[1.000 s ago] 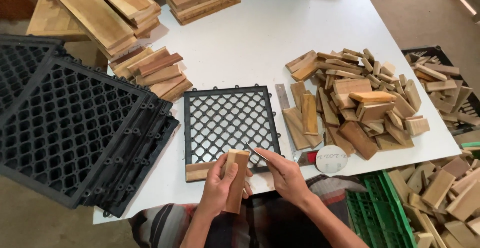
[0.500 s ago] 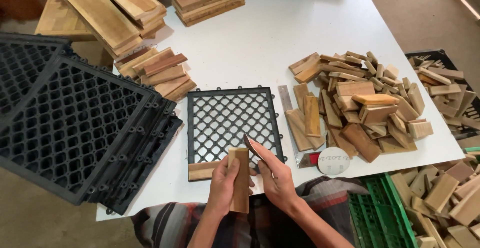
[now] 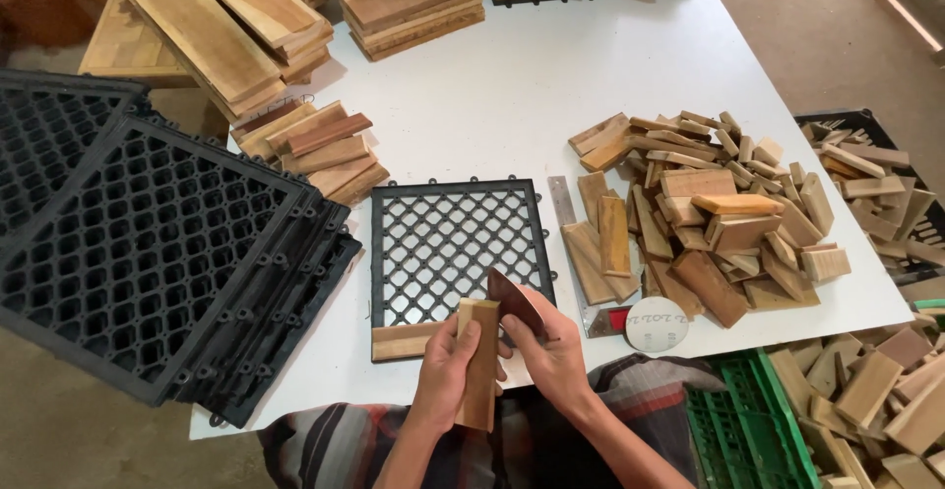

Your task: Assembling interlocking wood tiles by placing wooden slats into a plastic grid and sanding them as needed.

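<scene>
My left hand (image 3: 445,371) grips a light wooden slat (image 3: 479,361) held upright over the table's near edge. My right hand (image 3: 551,346) holds a dark brown piece of sandpaper (image 3: 514,300) against the slat's upper end. Just behind my hands lies a black plastic grid tile (image 3: 455,245) on the white table (image 3: 512,85), with one wooden slat (image 3: 406,341) laid along its near edge.
A heap of short wood pieces (image 3: 704,218) lies to the right, with a metal ruler (image 3: 571,243) and a round sanding disc (image 3: 657,324). Stacked black grid tiles (image 3: 157,243) overhang the left edge. Wood plank stacks (image 3: 226,26) sit at the back. A green crate (image 3: 753,420) stands lower right.
Both hands have stayed at the table's near edge with the slat upright; the sandpaper in my right hand has shifted along the slat's top end.
</scene>
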